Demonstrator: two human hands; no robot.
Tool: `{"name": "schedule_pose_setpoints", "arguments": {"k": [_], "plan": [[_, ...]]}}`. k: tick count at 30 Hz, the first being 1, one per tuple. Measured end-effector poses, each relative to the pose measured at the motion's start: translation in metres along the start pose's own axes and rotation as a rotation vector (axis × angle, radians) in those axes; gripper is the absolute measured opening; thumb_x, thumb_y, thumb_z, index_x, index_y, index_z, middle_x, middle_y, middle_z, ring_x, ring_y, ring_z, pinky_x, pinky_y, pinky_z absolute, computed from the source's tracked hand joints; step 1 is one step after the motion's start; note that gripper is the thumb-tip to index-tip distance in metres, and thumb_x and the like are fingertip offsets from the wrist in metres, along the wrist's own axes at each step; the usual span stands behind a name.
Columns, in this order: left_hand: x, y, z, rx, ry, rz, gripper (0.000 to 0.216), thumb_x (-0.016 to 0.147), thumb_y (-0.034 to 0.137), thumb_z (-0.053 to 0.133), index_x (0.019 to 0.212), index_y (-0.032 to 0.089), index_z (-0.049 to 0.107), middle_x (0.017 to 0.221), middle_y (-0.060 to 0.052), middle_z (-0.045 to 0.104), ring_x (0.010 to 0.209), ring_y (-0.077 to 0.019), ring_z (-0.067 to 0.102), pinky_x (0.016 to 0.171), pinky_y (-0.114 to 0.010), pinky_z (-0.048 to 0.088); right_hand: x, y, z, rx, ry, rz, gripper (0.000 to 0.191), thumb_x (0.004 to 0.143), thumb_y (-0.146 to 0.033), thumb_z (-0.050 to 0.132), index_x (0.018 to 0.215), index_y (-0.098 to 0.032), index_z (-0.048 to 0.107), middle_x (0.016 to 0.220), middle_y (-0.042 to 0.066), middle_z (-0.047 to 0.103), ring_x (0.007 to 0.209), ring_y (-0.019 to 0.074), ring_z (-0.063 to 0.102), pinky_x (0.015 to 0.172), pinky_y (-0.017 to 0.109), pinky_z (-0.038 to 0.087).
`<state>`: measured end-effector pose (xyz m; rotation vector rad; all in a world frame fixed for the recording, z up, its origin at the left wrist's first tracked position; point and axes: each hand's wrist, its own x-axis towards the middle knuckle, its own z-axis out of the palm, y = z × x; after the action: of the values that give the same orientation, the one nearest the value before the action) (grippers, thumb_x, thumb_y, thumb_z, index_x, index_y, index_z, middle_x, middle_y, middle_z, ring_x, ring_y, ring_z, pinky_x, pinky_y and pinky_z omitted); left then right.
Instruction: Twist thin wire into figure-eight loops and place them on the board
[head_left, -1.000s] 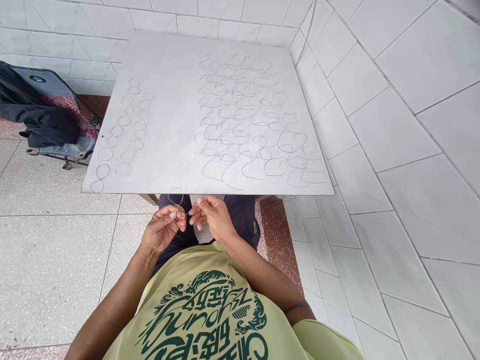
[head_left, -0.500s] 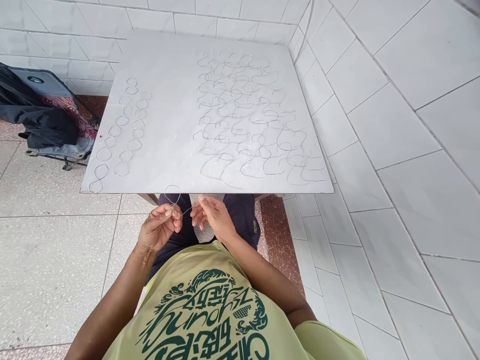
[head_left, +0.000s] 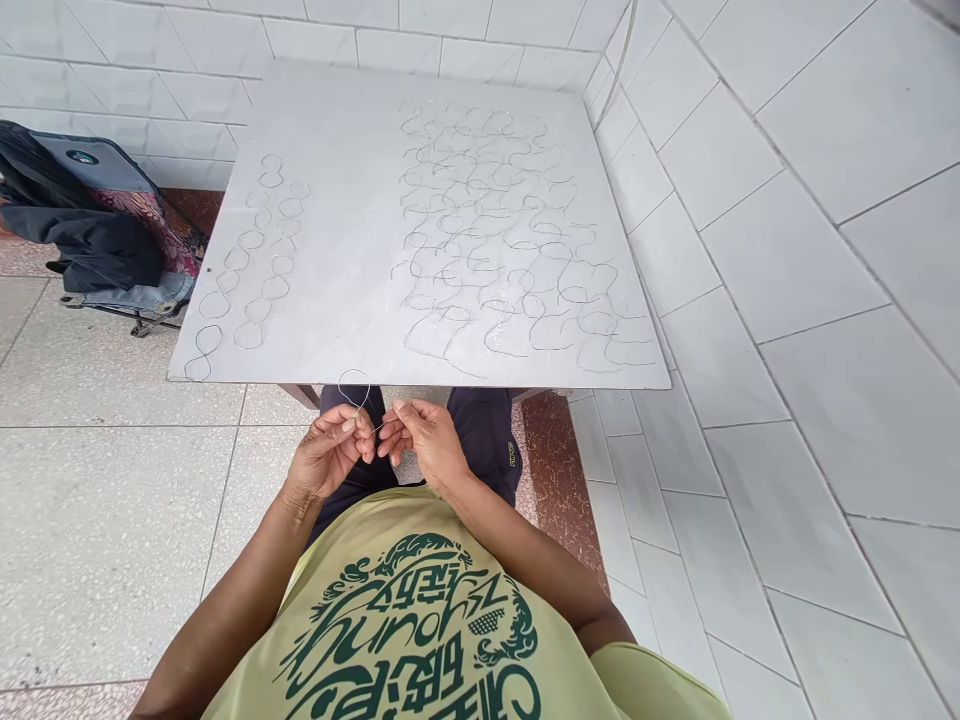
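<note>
Between my hands, just in front of the board's near edge, is a thin wire with one round loop standing up. My left hand pinches it at the crossing below the loop. My right hand is closed, thumb against forefinger, on the wire's other end. On the left part of the white board lie two rows of wires bent into figure-eights. Many loose curved wires are spread over its right part, overlapping each other.
A folding chair with dark clothing on it stands left of the board. White tiled walls close in behind and on the right. My knees are under the board's near edge.
My right hand has come closer to my left, and the wire between them shows shorter. The loop still stands above my left fingers. The view has shifted slightly.
</note>
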<state>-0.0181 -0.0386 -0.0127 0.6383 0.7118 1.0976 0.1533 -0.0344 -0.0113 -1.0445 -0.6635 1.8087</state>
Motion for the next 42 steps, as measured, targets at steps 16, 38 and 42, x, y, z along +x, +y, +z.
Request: {"name": "schedule_pose_setpoints", "arguments": {"k": [16, 38, 42], "plan": [[0.002, 0.003, -0.002, 0.105, 0.049, -0.037, 0.020, 0.086, 0.027, 0.080, 0.101, 0.015, 0.078, 0.099, -0.007, 0.071, 0.062, -0.0110, 0.062, 0.056, -0.025, 0.054, -0.004, 0.001, -0.002, -0.066, -0.061, 0.005, 0.044, 0.083, -0.059, 0.078, 0.086, -0.016, 0.069, 0.070, 0.004, 0.074, 0.051, 0.0156, 0.069, 0.038, 0.022, 0.049], [0.018, 0.035, -0.001, 0.101, 0.059, -0.122, 0.029, 0.092, 0.034, 0.074, 0.074, 0.015, 0.062, 0.068, -0.001, 0.059, 0.053, -0.0114, 0.051, 0.046, -0.025, 0.049, -0.011, 0.010, -0.014, 0.007, -0.075, 0.034, 0.055, 0.087, -0.075, 0.065, 0.086, -0.021, 0.054, 0.072, 0.005, 0.077, 0.054, 0.0218, 0.076, 0.036, 0.023, 0.051], [0.021, 0.042, -0.005, 0.120, 0.073, -0.187, 0.030, 0.091, 0.033, 0.075, 0.071, 0.015, 0.061, 0.062, 0.000, 0.055, 0.048, -0.0092, 0.045, 0.040, -0.022, 0.040, -0.011, 0.012, -0.016, 0.029, -0.100, 0.049, 0.052, 0.086, -0.070, 0.072, 0.085, -0.022, 0.052, 0.073, 0.004, 0.078, 0.054, 0.0208, 0.076, 0.036, 0.022, 0.051]]}}
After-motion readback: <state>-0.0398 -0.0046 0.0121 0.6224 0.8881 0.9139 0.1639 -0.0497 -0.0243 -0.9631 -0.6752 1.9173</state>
